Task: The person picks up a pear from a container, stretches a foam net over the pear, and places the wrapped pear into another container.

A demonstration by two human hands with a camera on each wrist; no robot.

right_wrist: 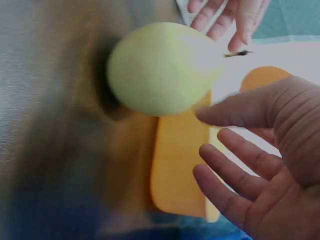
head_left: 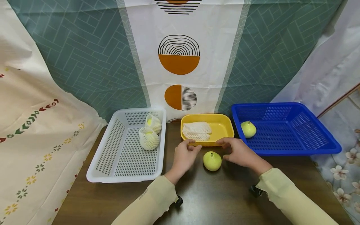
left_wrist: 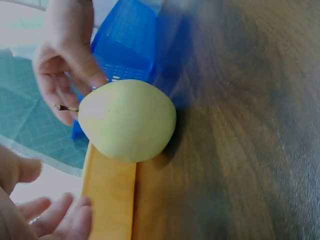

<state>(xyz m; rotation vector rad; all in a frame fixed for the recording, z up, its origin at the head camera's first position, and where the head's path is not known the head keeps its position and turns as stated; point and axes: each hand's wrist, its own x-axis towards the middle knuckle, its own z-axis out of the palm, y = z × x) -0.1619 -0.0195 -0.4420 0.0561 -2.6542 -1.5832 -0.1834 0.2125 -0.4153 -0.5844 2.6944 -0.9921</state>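
A yellow-green pear (head_left: 212, 161), stem upward, stands on the dark wooden table between the two hands. To its left is my left hand (head_left: 184, 156), fingers loosely bent and holding nothing. On the other side my right hand (head_left: 239, 152) is close to the pear, thumb and fingers apart around air. In the left wrist view a gap separates the left fingers from the pear (left_wrist: 127, 120). The right wrist view has the right thumb near the pear (right_wrist: 162, 70); whether it touches cannot be told. Behind them, a yellow tray (head_left: 222, 128) holds white foam net sleeves (head_left: 197, 130).
A white basket (head_left: 97, 156) at left holds two pears in foam nets (head_left: 149, 138). The blue basket (head_left: 292, 150) at right contains one bare pear (head_left: 248, 129). A patterned curtain (head_left: 180, 78) hangs behind the table.
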